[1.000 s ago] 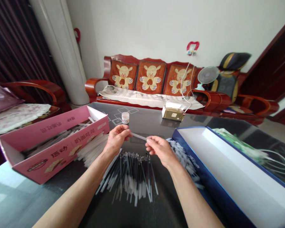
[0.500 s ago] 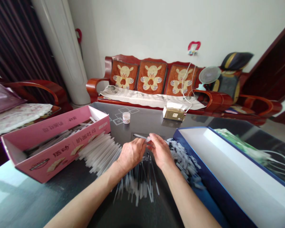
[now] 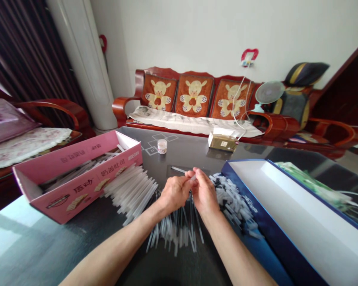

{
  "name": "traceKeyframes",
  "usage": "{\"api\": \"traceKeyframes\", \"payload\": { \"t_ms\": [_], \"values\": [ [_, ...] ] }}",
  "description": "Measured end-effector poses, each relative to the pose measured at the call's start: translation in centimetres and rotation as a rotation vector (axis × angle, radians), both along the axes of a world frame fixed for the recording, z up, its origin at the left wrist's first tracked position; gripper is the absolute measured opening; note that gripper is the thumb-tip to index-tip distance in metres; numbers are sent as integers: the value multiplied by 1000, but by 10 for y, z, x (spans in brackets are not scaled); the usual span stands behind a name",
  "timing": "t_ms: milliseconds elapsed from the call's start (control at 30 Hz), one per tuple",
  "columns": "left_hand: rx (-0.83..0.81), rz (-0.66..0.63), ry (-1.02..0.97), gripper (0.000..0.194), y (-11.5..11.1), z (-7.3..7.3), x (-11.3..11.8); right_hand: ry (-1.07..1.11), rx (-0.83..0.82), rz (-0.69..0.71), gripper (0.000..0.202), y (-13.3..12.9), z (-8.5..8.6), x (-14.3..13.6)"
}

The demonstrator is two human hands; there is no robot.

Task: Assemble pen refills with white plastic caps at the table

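My left hand (image 3: 176, 192) and my right hand (image 3: 204, 191) meet over the middle of the table, fingers closed in a pinch. Between their fingertips shows a small translucent plastic tube (image 3: 193, 177), partly hidden. A slim whitish stick (image 3: 178, 169) points from the left toward the fingers; whether it is held or lies on the table I cannot tell. Left of my hands lies a stack of frosted plastic tubes (image 3: 134, 192). Below them fan out thin sticks with clear ends (image 3: 176, 234). By my right hand is a heap of short whitish plastic pieces (image 3: 234, 202).
At left stands a pink box (image 3: 86, 190) with more sticks inside. A blue box (image 3: 286, 198) with a white inside is at right, beside a green-and-white bag (image 3: 307, 178). A small jar (image 3: 162, 146) and a tissue box (image 3: 223, 142) stand farther back on the dark table (image 3: 191, 151).
The whole view has shifted slightly. My hands stay together, and the fingers of my right hand have curled in more around the small tube.
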State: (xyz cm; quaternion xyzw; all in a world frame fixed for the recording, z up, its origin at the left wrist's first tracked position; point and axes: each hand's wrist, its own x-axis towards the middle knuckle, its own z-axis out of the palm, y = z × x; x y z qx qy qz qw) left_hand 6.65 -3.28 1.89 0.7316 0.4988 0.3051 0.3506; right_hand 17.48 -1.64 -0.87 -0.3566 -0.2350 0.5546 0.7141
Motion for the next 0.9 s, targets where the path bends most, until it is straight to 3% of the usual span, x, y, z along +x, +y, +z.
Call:
{"api": "traceKeyframes", "payload": {
  "t_ms": [100, 167, 233, 300, 400, 433, 500, 633, 900],
  "values": [
    [-431, -101, -373, 40, 1, -2, 3, 53, 17, -23, 20, 8, 8, 22],
    [-516, -116, -460, 37, 1, -5, 4, -9, 48, -86, 20, 12, 9, 35],
    [-368, -114, -382, 36, 1, -5, 1, -71, 56, -84, 23, 12, 4, 41],
    [-114, -96, -160, 35, 3, 1, -8, -193, 63, -70, 26, 8, -7, 37],
    [213, 116, 273, 32, 13, 14, -32, -535, 128, -78, 28, -2, -24, 24],
    [254, 173, 394, 31, 18, 19, -41, -641, 152, -80, 28, -4, -28, 21],
    [245, 241, 551, 32, 27, 24, -56, -769, 176, -80, 27, -7, -33, 18],
    [143, 167, 720, 30, 34, 23, -73, -808, 180, -97, 28, -3, -35, 19],
    [181, 129, 933, 28, 8, 0, -91, -869, 273, -88, 24, 0, -38, 21]
  ]
}}
